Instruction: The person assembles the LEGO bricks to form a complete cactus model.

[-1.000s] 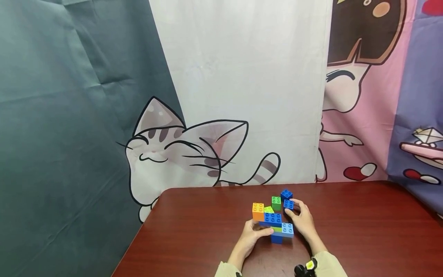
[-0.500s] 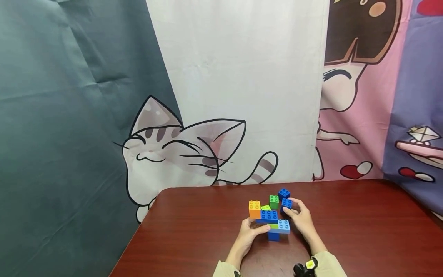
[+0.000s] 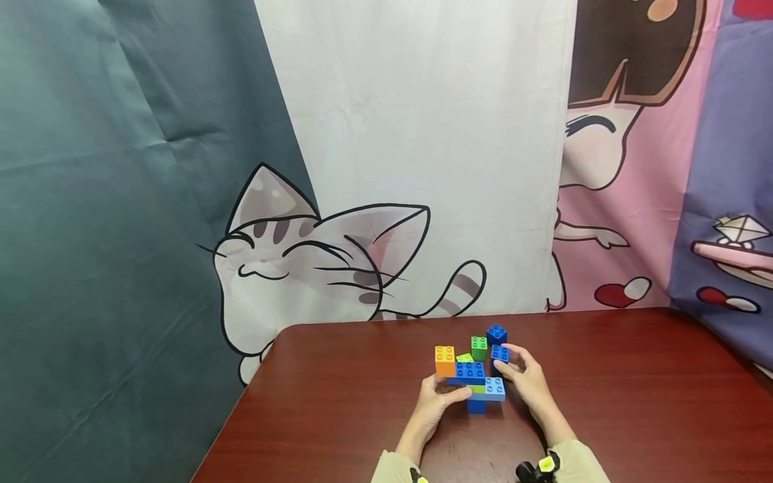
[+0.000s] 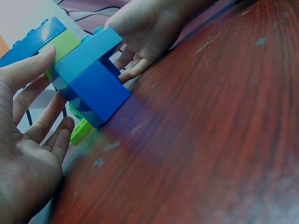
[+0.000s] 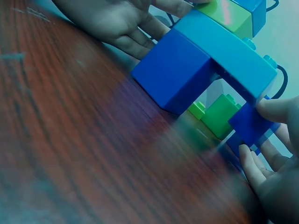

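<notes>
My left hand (image 3: 431, 406) grips a built stack of toy building bricks from its left side, the thumb pressing a lime brick (image 4: 67, 44). The stack has a blue brick (image 4: 98, 91) at the bottom, a light blue brick (image 3: 495, 389) above it, then a longer blue brick (image 3: 470, 371) and an orange brick (image 3: 445, 362) at upper left. Right of the stack, my right hand (image 3: 531, 382) pinches a small blue brick (image 5: 252, 123) between thumb and fingers. In the right wrist view this brick sits just below the light blue brick's overhanging end; whether they touch, I cannot tell.
Behind the stack stand a green brick (image 3: 479, 347), a low lime brick (image 3: 464, 358) and another blue brick (image 3: 497, 333). All are on a reddish-brown wooden table (image 3: 338, 402). A printed curtain (image 3: 447, 134) hangs behind the table's far edge.
The head view has shifted slightly. Both hands keep their holds; the small blue brick in my right hand tilts a little, and the gap between it and the stack looks slightly narrower.
</notes>
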Demonstrator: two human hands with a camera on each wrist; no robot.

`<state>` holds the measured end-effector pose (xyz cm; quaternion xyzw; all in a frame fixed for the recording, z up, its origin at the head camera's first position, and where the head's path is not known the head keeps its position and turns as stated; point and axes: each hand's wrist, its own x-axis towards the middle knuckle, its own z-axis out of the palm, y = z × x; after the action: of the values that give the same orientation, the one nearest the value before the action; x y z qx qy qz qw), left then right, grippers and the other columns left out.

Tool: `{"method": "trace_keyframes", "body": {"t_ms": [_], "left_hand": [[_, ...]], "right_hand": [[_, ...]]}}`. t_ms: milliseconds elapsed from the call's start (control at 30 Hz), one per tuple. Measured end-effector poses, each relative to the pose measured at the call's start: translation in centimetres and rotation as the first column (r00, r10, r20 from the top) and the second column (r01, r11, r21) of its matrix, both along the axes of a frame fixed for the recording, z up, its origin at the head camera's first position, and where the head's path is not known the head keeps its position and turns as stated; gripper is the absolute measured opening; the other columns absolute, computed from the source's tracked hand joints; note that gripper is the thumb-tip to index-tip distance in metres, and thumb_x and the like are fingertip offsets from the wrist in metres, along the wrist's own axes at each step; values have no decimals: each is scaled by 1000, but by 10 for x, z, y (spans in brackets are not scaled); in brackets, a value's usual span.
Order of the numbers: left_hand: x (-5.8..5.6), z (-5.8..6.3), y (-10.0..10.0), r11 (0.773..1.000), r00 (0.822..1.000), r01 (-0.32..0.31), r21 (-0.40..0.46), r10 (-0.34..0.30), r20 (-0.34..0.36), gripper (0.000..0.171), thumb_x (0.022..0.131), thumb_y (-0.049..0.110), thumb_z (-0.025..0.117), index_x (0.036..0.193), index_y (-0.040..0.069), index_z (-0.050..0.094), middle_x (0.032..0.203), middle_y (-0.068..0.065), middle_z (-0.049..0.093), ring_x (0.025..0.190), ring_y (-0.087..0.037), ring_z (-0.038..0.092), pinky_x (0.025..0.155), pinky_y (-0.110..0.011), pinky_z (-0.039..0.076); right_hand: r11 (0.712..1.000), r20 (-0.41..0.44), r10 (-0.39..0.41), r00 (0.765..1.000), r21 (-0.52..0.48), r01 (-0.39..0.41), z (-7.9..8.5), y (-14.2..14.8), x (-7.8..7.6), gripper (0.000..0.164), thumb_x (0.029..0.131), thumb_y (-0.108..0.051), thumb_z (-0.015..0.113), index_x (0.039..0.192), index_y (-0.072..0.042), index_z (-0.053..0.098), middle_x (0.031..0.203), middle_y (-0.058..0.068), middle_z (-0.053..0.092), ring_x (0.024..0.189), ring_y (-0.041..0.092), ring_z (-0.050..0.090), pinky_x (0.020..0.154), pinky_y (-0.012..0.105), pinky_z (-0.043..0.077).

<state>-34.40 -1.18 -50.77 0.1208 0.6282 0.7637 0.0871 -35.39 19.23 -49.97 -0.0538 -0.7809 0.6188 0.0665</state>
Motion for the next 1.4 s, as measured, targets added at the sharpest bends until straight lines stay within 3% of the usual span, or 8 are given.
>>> {"method": "trace_keyframes", "body": {"t_ms": [100, 300, 400, 533, 800, 900, 1167, 1400], "left_hand": [[0, 1, 0, 1000, 1000, 0, -7, 0, -13, 40, 80, 6, 76, 117, -4, 65, 95, 2, 75, 82, -6, 67, 79, -21, 53], [1, 4, -1, 1000, 1000, -11, -15, 11, -5, 39, 81, 5, 75, 117, -4, 65, 99, -2, 75, 83, -7, 67, 80, -20, 53], [2, 4, -2, 1000, 1000, -9, -16, 9, -2, 39, 81, 5, 75, 118, -4, 65, 99, -2, 75, 83, -7, 67, 80, -21, 53], [1, 5, -4, 1000, 1000, -13, -9, 13, -3, 38, 81, 4, 74, 116, -6, 65, 96, 1, 74, 83, -7, 66, 79, -20, 53], [0, 5, -9, 1000, 999, -13, -20, 12, -32, 40, 82, 6, 72, 118, -9, 61, 99, -1, 72, 87, -8, 62, 83, -21, 50], [-2, 5, -12, 999, 999, -17, -41, 15, -37, 42, 83, 9, 72, 121, -7, 60, 103, -2, 72, 90, -9, 62, 85, -22, 50], [-5, 2, -18, 999, 998, -17, -29, 15, -65, 45, 85, 9, 70, 126, -5, 57, 103, 4, 70, 96, -9, 61, 89, -22, 48], [-3, 0, -21, 999, 997, -28, -33, 25, -70, 43, 86, 6, 69, 125, -7, 56, 107, -4, 71, 95, -10, 61, 88, -22, 48]], "right_hand": [[1000, 10, 15, 1000, -24, -14, 1, -1, 3, 56, 95, -25, 64, 142, -5, 42, 135, 23, 51, 89, -14, 55, 85, 19, 53], [997, 16, 45, 999, -59, -44, 2, -2, 9, 57, 95, -25, 63, 143, -5, 41, 139, 25, 49, 88, -15, 53, 90, 25, 55], [998, 21, 49, 999, -49, -48, 1, -3, 11, 57, 96, -26, 62, 143, -5, 40, 141, 26, 48, 104, 3, 60, 92, 30, 55], [998, 18, 52, 998, -42, -51, 1, -5, 12, 57, 96, -27, 61, 144, -4, 39, 142, 27, 46, 121, 31, 54, 93, 34, 55], [993, 19, 50, 999, -107, -48, 2, -4, 13, 54, 97, -24, 60, 143, -5, 40, 145, 26, 44, 94, -8, 54, 82, 16, 51], [989, 20, 54, 998, -142, -51, 3, -2, 14, 54, 97, -23, 59, 144, -4, 39, 148, 27, 40, 88, -16, 51, 78, 12, 49], [984, 24, 83, 996, -158, -78, 5, 1, 13, 55, 99, -27, 56, 144, -4, 36, 155, 25, 30, 89, -18, 48, 79, 9, 48], [980, 14, 71, 997, -189, -67, 4, -4, 15, 50, 98, -22, 57, 141, -3, 41, 145, 22, 44, 89, -10, 55, 78, 14, 51]]}}
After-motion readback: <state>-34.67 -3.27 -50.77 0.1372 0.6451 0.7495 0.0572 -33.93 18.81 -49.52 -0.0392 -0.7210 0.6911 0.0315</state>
